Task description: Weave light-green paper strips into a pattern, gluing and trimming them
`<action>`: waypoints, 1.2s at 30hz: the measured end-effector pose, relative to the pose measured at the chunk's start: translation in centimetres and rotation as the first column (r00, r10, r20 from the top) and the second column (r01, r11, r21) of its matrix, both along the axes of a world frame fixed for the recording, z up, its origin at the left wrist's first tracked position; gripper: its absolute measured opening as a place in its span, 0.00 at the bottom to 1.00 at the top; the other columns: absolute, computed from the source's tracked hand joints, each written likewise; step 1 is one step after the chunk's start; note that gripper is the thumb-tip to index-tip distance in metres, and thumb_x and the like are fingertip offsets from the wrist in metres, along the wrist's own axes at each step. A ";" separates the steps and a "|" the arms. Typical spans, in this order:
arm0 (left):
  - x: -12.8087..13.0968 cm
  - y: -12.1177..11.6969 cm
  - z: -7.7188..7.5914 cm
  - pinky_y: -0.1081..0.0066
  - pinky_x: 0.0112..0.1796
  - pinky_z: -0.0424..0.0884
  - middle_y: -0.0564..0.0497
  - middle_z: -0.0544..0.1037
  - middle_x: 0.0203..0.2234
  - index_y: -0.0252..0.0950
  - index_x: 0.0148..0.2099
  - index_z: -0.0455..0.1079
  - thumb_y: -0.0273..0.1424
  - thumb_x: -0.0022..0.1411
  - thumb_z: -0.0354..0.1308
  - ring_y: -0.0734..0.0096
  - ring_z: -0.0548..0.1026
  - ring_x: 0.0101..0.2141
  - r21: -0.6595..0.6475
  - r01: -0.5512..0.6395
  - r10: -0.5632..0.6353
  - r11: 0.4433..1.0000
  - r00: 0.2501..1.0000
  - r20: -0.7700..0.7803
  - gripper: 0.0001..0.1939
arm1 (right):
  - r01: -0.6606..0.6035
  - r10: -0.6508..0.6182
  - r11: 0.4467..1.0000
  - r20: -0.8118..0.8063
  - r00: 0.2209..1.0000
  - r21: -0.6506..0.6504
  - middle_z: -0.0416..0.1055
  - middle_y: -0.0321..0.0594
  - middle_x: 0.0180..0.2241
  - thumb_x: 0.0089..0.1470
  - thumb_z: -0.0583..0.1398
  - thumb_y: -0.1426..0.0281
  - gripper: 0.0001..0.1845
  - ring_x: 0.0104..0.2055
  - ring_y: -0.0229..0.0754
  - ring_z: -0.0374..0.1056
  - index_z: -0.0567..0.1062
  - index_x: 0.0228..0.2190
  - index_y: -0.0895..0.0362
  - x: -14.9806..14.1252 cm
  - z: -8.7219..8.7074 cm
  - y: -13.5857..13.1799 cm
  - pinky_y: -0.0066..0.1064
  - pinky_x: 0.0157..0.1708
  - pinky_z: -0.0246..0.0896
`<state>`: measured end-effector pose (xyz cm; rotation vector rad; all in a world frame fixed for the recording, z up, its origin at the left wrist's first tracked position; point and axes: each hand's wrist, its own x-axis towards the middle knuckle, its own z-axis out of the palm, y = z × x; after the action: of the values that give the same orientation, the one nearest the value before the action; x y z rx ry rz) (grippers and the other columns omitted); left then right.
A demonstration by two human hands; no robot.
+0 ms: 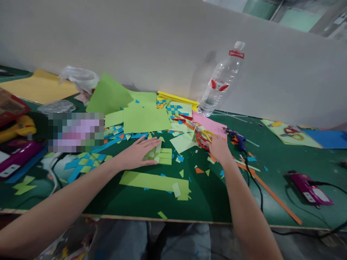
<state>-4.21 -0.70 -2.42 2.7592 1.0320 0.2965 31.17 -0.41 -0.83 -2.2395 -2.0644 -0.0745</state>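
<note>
My left hand (pixel 138 153) lies flat with its fingers stretched out, pressing on a small woven piece of light green paper strips (pixel 162 156) on the green table (pixel 211 195). My right hand (pixel 219 148) reaches to the red-and-yellow scissors (pixel 202 138) lying beside a pink sheet (pixel 210 124); its fingers curl at the handles, and I cannot tell whether they grip them. A long green paper strip (pixel 154 181) lies in front of my left hand.
Green sheets (pixel 143 117), blue strips and paper scraps are heaped behind the hands. A clear water bottle (pixel 221 81) leans on the grey wall. A glue gun (pixel 238 139) with a black cord, an orange strip (pixel 273 196), a purple device (pixel 309 187) and a second pair of scissors (pixel 292 131) lie to the right.
</note>
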 end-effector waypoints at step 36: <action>-0.1 -0.1 -0.3 0.55 0.63 0.38 0.44 0.59 0.64 0.38 0.68 0.49 0.57 0.61 0.44 0.58 0.54 0.64 0.043 -0.127 0.129 0.991 0.991 -0.045 0.41 | -0.110 0.218 0.955 -0.400 0.890 0.276 0.76 0.45 0.40 0.54 0.57 0.54 0.21 0.42 0.50 0.71 0.76 0.38 0.56 -2.6 1.9 -1.2 0.40 0.42 0.62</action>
<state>-4.29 -0.77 -2.77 2.7532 1.2312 0.2734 28.61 -1.59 1.07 -1.7370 -1.8750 0.1525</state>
